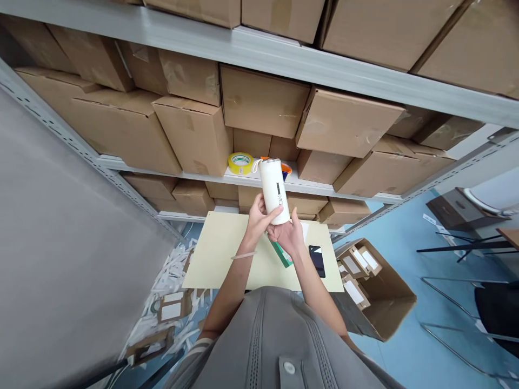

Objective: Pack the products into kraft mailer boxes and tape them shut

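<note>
A white cylindrical bottle (272,183) with dark lettering and a white strap loop at its top is held up in front of the shelf, slightly tilted. My left hand (258,219) wraps round its lower left side, thumb across the front. Cupped under and beside the base is my right hand (288,235), its thumb up along the right side; some of its fingers are hidden. Below my hands a green and white box (284,255) lies on the pale yellow tabletop (223,251), partly covered by my right hand and arm. A dark phone (317,261) lies to its right.
Cardboard boxes (263,102) fill the metal shelves ahead. A yellow tape roll (240,163) and an orange-and-blue object (286,172) sit on the middle shelf. At right stands an open carton (389,292) containing small boxes; paper scraps (162,297) litter the left floor.
</note>
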The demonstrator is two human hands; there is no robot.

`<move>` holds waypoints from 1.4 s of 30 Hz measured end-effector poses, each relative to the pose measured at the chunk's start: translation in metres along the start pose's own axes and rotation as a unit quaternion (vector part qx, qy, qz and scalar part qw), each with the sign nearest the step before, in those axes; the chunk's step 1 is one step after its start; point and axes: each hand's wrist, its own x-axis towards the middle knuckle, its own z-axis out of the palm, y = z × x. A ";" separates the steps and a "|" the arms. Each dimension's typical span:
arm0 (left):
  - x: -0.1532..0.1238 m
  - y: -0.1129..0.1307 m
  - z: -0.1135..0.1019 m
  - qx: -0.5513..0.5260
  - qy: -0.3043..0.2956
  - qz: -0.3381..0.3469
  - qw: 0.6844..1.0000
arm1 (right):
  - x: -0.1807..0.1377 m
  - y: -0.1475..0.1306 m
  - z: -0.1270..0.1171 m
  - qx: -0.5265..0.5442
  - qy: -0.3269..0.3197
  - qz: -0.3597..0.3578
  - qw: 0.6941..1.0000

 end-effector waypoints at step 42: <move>-0.021 0.039 0.007 -0.184 -0.100 -0.215 0.954 | -0.059 -0.016 0.067 -0.620 0.250 -0.213 0.713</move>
